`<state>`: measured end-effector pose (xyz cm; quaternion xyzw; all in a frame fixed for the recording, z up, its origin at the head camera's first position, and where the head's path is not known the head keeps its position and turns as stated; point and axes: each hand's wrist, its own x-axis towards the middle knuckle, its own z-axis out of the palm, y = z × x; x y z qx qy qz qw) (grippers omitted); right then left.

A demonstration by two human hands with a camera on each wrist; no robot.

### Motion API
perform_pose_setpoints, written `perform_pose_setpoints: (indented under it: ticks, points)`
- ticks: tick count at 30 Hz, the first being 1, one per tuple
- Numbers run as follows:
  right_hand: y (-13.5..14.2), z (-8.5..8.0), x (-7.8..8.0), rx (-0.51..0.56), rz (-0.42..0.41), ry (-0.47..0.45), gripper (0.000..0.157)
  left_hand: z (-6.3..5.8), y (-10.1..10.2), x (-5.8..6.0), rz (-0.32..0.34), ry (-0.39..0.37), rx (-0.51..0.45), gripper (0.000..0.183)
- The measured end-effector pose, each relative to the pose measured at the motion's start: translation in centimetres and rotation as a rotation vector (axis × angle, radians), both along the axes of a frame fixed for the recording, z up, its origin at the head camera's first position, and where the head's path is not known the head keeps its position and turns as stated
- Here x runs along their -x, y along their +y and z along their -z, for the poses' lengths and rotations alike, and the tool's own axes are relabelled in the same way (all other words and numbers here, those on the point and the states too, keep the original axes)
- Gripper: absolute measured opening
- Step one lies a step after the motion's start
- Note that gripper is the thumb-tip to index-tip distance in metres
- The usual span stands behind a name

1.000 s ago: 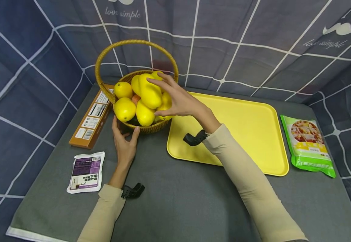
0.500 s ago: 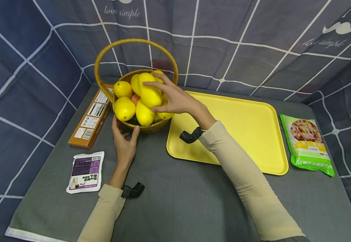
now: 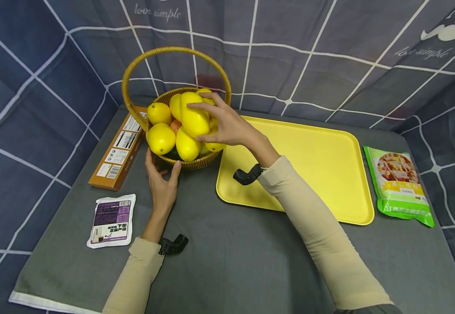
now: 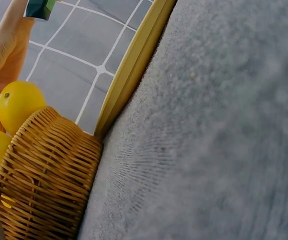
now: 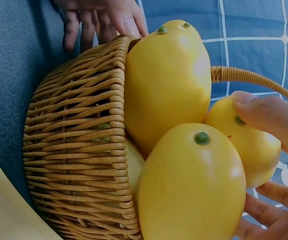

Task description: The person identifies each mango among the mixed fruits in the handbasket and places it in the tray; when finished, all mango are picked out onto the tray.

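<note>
Reddish fruit [image 3: 176,126] shows only overhead; right fingers [image 3: 211,109] pinch yellow fruit [image 3: 195,122], left fingers [image 3: 151,168] spread

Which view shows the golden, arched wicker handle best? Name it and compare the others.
The head view: nearly the whole handle shows, arching above the round brown woven basket. The right wrist view catches only a segment; the left wrist view shows none.

Looks like a makeshift, curtained-off nook. Closed in at left, back and right by hanging blue-grey fabric [image 3: 272,69], creased and printed with white grid lines [image 3: 251,27], moustaches [image 3: 445,33] and "love simple" lettering [image 3: 158,11]. Furnished with a grey-clothed table [image 3: 227,257], plus homelike items: a wicker basket [image 5: 81,135] of yellow fruit [image 3: 162,138] and a yellow tray [image 3: 313,161]. Impossible to place in home, lab or studio.
</note>
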<state>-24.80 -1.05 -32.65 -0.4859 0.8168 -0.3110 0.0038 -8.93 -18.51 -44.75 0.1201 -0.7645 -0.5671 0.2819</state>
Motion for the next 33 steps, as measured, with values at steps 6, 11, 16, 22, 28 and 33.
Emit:
perform_pose_setpoints:
  ticks: [6,11,16,22,28,33]
  points:
    - [0.1,0.2,-0.2,0.048,-0.005,0.004,0.075,1.5,-0.1,0.6,-0.021,-0.029,-0.041,0.083]
    - [0.3,0.3,-0.3,0.056,-0.009,0.008,0.075,0.9,0.5,0.3,-0.001,-0.059,-0.137,0.084]
    - [0.4,0.3,-0.3,0.066,-0.011,0.008,0.075,-2.1,1.4,-0.7,0.016,-0.103,-0.237,0.082]
    - [0.7,0.5,-0.3,0.081,-0.004,0.014,0.075,-2.9,2.1,-0.9,0.008,-0.095,-0.278,0.079]
    - [1.0,0.6,-0.5,0.102,-0.021,0.021,0.075,-2.5,2.2,-0.8,-0.028,-0.005,-0.159,0.078]
    - [1.2,0.6,-0.6,0.134,-0.035,0.05,0.074,-1.9,2.1,-0.5,-0.045,0.034,-0.106,0.076]
